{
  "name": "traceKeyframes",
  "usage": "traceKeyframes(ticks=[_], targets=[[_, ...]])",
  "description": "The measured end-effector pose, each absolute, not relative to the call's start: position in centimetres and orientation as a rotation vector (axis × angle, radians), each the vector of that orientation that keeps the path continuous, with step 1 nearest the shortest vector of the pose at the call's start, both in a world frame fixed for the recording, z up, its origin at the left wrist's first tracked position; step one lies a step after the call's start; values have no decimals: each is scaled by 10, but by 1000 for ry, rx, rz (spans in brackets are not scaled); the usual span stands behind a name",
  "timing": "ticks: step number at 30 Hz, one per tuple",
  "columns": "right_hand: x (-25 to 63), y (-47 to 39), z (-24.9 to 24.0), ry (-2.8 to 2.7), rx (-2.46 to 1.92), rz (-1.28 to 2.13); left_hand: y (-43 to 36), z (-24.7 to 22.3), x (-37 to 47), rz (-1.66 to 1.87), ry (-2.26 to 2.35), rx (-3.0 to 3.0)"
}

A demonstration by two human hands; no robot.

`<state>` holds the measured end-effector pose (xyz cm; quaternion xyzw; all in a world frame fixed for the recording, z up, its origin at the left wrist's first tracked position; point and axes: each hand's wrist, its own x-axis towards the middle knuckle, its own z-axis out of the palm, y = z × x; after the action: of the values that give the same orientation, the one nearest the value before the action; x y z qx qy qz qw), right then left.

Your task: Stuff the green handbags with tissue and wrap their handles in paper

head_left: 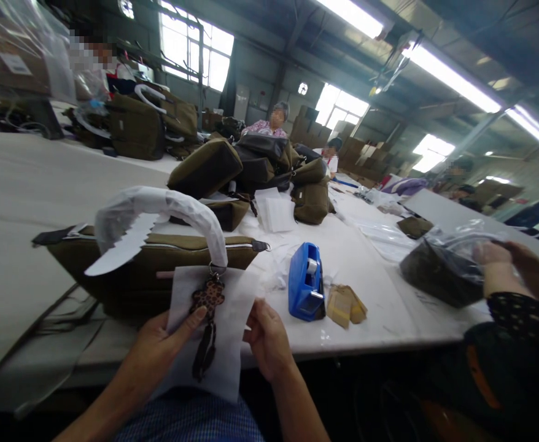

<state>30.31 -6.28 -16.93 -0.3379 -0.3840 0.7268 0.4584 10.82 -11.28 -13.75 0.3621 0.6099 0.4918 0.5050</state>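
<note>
An olive handbag (126, 270) stands before me on the table, its handle (182, 205) wrapped in white paper. From the handle's ring hangs a leopard-print flower charm (209, 296) with dark tassels. Behind the charm lies a sheet of white tissue paper (228, 344). My left hand (172, 334) pinches the charm and the tissue paper, thumb on the flower's lower edge. On the other side, my right hand (267, 337) grips the right edge of the tissue paper; its fingertips are partly hidden.
Right of my hands stands a blue tape dispenser (306, 282), beside brown paper tags (345, 305). Olive bags (260, 162) and a stack of white sheets (274, 210) lie farther back. At right, a co-worker's hands (504, 261) handle a plastic-covered bag (444, 270).
</note>
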Motion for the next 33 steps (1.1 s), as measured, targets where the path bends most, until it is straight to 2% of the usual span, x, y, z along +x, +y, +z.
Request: traceKeyframes(ticks=[10,16,24,28,33], targets=[[256,-65,-163,-1106,-828,1588,-115,-147,104,1222,1754,1185],[247,-68,-165,-1206,-904,1428,-123,-150,96,1291,1732,1407],[255,-55,-146,-1445,-865,1286,-111,-131,68,1125,1728,1562],[241,-48,-144,-1465,-972,1107,-110,-132,66,1196,1765,1881],[227,-47,-147,-1373,-978,1151,-104,-137,66,1379,1877,2308]])
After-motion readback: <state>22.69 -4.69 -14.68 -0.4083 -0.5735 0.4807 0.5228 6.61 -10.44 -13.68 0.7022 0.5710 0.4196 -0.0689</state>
